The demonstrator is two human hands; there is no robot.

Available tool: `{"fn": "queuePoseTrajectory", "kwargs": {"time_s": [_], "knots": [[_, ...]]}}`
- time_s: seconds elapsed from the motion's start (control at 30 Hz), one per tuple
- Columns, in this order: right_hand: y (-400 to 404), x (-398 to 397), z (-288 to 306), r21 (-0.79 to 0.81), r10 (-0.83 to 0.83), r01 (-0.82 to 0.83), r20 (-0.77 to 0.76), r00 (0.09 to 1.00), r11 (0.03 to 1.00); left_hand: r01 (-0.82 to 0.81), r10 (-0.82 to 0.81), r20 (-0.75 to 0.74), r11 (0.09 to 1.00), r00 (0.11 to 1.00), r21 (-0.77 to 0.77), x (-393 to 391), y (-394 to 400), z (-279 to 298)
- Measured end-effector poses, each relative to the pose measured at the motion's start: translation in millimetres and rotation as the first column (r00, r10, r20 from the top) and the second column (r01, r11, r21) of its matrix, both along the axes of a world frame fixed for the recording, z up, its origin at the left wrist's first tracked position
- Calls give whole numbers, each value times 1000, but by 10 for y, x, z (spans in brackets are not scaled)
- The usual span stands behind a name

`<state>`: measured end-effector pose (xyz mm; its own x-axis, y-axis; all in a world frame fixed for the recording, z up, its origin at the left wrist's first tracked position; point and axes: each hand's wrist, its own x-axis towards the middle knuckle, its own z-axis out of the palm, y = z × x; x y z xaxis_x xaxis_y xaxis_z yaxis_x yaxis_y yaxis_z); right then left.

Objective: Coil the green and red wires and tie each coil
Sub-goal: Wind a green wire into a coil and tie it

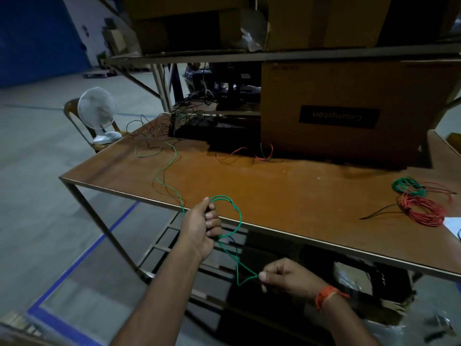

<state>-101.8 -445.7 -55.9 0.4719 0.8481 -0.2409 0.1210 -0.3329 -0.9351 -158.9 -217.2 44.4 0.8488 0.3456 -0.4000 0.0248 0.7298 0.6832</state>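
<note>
Dimly lit brown table [287,191], grey floor [37,158]

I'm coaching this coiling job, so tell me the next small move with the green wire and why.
Probably bring the right hand up to the left hand and lay its pinched stretch as another loop. The left grip holds only a couple of loops, and much green wire trails loose across the table.

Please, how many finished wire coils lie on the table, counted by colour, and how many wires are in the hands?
Green coil on the table: 1
Red coil: 1
Green wire held by the left hand and the right hand: 1
Total: 3
</note>
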Motion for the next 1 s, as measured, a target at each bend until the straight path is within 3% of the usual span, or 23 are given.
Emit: {"fn": "queuePoseTrajectory", "kwargs": {"time_s": [0.07,0.13,0.2,0.27,0.4,0.53,0.63,0.67,0.73,0.8,0.87,0.93,1.0], "knots": [[38,19,88,-32,-83,86,89,993,996,31,-27,-35,994,999,104,-35,-16,9],[133,38,235,108,-301,287,158,940,952,77,-66,-56,971,996,228,-69,-72,21],[245,51,450,315,-476,447,18,879,837,123,-106,-68,935,992,333,-93,-157,48],[359,40,724,387,-489,467,-48,871,795,171,-155,-73,902,985,397,-101,-235,79],[475,48,980,404,-477,404,95,874,821,230,-236,-44,861,971,453,-134,-322,187],[521,93,1194,552,-637,540,-22,771,635,164,-267,172,876,948,455,-193,-360,422],[642,103,1344,593,-664,607,-155,731,530,101,-253,301,891,920,442,-183,-383,565],[666,104,1390,602,-663,591,-133,737,536,106,-256,311,898,915,427,-171,-378,607],[651,148,1443,645,-655,437,132,744,627,178,-305,272,896,913,408,-161,-317,670],[586,221,1495,615,-581,191,532,616,765,259,-380,173,839,909,479,-169,-219,699],[551,262,1541,536,-498,60,729,470,842,275,-395,85,762,915,586,-187,-151,690],[570,260,1503,525,-492,72,731,473,848,233,-368,81,728,926,644,-195,-150,666],[613,211,1396,551,-503,200,478,720,810,118,-262,169,803,950,584,-194,-201,633]]}}
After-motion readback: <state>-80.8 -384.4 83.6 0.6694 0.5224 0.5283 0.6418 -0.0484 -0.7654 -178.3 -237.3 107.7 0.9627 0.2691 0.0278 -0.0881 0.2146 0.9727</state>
